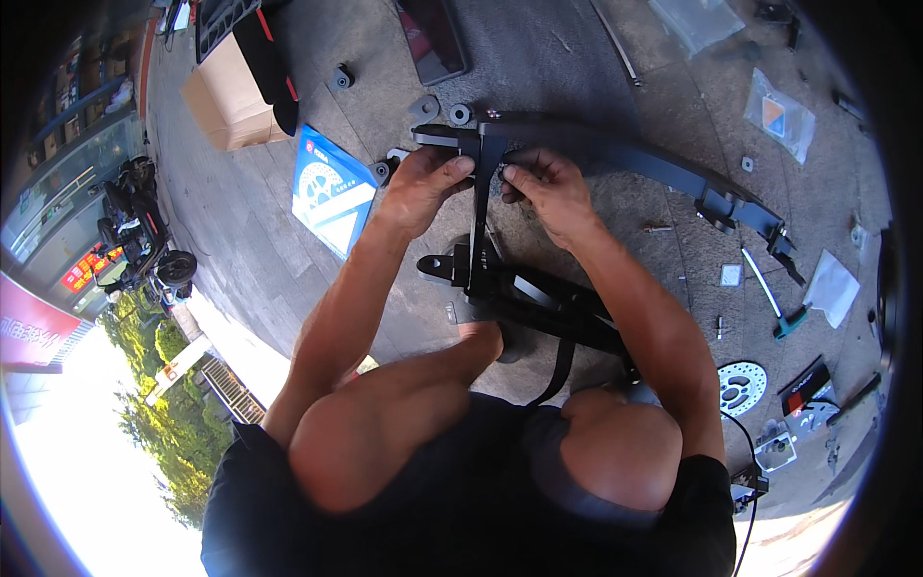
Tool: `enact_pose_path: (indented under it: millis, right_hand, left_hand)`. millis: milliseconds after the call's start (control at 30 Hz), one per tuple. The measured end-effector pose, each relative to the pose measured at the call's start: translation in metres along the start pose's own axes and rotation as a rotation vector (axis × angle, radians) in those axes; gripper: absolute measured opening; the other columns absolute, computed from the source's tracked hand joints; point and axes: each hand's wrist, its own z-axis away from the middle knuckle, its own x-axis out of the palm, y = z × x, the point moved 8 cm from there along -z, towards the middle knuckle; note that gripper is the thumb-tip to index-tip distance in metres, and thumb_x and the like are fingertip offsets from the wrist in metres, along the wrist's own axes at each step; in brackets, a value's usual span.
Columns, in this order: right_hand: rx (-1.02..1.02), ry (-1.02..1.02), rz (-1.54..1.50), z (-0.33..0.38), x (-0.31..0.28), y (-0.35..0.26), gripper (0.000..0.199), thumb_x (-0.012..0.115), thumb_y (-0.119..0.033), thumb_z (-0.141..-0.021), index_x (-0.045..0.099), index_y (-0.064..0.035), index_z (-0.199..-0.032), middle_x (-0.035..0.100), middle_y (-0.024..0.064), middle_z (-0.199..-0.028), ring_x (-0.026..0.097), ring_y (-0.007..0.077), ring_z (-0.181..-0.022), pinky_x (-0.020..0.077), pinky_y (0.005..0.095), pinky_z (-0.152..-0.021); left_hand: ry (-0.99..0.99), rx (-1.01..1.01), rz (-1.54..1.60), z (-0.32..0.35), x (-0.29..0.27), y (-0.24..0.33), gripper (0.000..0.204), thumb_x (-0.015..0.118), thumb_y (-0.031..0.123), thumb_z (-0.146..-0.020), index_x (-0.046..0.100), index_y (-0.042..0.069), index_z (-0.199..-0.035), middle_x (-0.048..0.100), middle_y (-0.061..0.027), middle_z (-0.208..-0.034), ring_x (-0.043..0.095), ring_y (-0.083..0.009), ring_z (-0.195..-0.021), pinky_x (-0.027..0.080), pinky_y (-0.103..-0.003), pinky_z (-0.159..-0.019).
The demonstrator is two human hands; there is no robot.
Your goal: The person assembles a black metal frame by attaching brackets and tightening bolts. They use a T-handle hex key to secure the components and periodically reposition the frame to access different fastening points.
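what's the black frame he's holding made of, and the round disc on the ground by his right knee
Black frame: looks like metal with matte dark paint, judging by its rigid bars and bolted joints. Disc: likely bare steel, silvery grey with cut-out holes. Both hands, left hand and right hand, grip the frame.

Brake disc right of frame

Blue box, brown carton nearby

Outdoor repair spot, paved ground, scattered parts
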Motion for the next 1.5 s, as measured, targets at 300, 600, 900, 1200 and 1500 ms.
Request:
enact_pose_path:
  millis: [300,600,900,1200,1500]
  right_hand:
    - [0.036,0.046,0.190,0.000,-0.002,-0.003,0.016,0.064,-0.016,-0.092,0.062,0.0002,-0.090,0.062,0.0052,-0.075,0.059,0.0115,-0.065,0.0495,0.0256,-0.060]
    - [0.022,0.063,-0.107,0.002,0.003,0.000,0.013,0.065,-0.012,-0.090,0.061,-0.0002,-0.093,0.064,0.0061,-0.078,0.061,0.0130,-0.066,0.0525,0.0249,-0.061]
    - [0.066,0.009,0.184,-0.002,0.001,-0.002,0.025,0.060,-0.025,-0.094,0.062,-0.0001,-0.092,0.062,0.0050,-0.074,0.059,0.0113,-0.063,0.0475,0.0248,-0.056]
    - [-0.176,-0.038,0.460,-0.007,0.004,-0.003,0.032,0.057,-0.032,-0.095,0.059,0.0001,-0.095,0.057,0.0030,-0.067,0.055,0.0103,-0.059,0.0439,0.0265,-0.052]
    - [-0.183,-0.055,0.660,-0.009,0.003,-0.001,0.054,0.044,-0.050,-0.097,0.061,0.0007,-0.103,0.065,0.0209,-0.090,0.064,0.0336,-0.084,0.0483,0.0414,-0.077]
  left_hand:
    - [-0.022,-0.001,0.032,0.001,0.001,-0.001,0.057,0.070,0.031,-0.085,0.051,-0.009,-0.121,0.061,-0.0165,-0.113,0.057,-0.0259,-0.107,0.044,-0.041,-0.097]
    - [-0.035,0.005,0.109,-0.003,-0.002,-0.006,0.051,0.072,0.023,-0.085,0.051,-0.008,-0.119,0.062,-0.0132,-0.111,0.061,-0.0218,-0.102,0.049,-0.035,-0.093]
    - [-0.040,0.019,0.043,-0.002,0.001,-0.005,0.055,0.066,0.027,-0.089,0.046,-0.011,-0.124,0.059,-0.0168,-0.115,0.057,-0.0273,-0.108,0.043,-0.044,-0.097]
    - [-0.046,0.024,0.119,-0.003,0.002,-0.005,0.046,0.070,0.024,-0.087,0.053,-0.007,-0.118,0.062,-0.0118,-0.109,0.061,-0.0201,-0.100,0.049,-0.036,-0.092]
    - [-0.024,0.011,0.067,-0.002,-0.002,-0.008,0.052,0.062,0.026,-0.091,0.047,-0.011,-0.124,0.059,-0.0162,-0.117,0.056,-0.0258,-0.110,0.041,-0.044,-0.100]
